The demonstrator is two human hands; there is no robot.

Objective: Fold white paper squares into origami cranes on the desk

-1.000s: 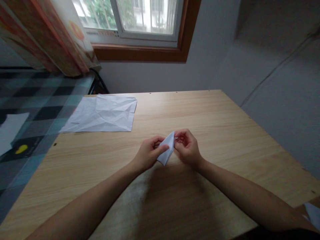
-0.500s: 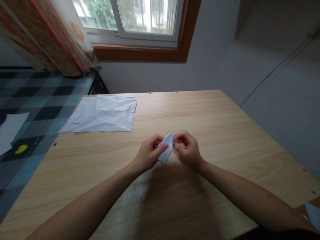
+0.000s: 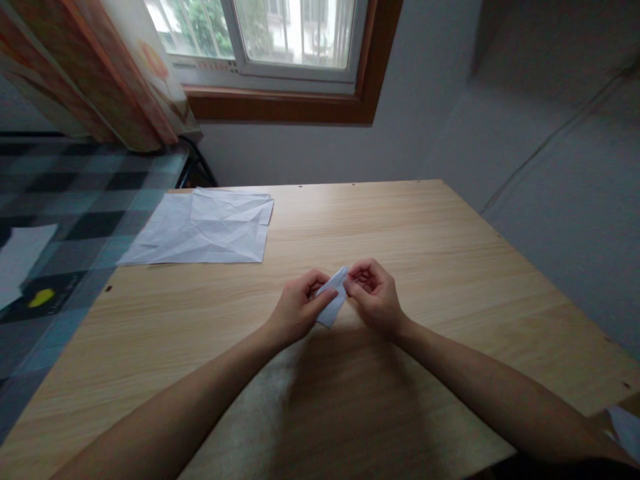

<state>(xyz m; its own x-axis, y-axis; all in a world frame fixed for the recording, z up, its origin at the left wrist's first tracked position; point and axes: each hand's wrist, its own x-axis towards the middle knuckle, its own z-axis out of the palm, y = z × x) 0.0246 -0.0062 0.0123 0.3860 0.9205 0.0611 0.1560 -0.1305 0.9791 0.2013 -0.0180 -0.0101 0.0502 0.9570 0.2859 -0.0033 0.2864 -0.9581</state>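
A small piece of folded white paper [image 3: 332, 309] is held above the wooden table [image 3: 370, 220], between my two hands. My left hand [image 3: 300, 305] is closed on its left side, thumb lying flat across the front and the fingers behind. At the upper right edge of the paper, my right hand [image 3: 374, 293] pinches with thumb and forefinger, its other fingers curled. The part of the paper inside the right fingertips is hidden.
Creased white sheets [image 3: 210, 230] lie at the table's far left corner. Left of the table is a surface under a checked cloth [image 3: 95, 223], with a white paper [image 3: 23, 260] on it. A window [image 3: 295, 40] and curtain [image 3: 125, 80] are behind.
My right fingertips have closed in on the paper's upper edge, and the small flap that stuck out towards them no longer shows. The left hand keeps its grip almost unmoved.
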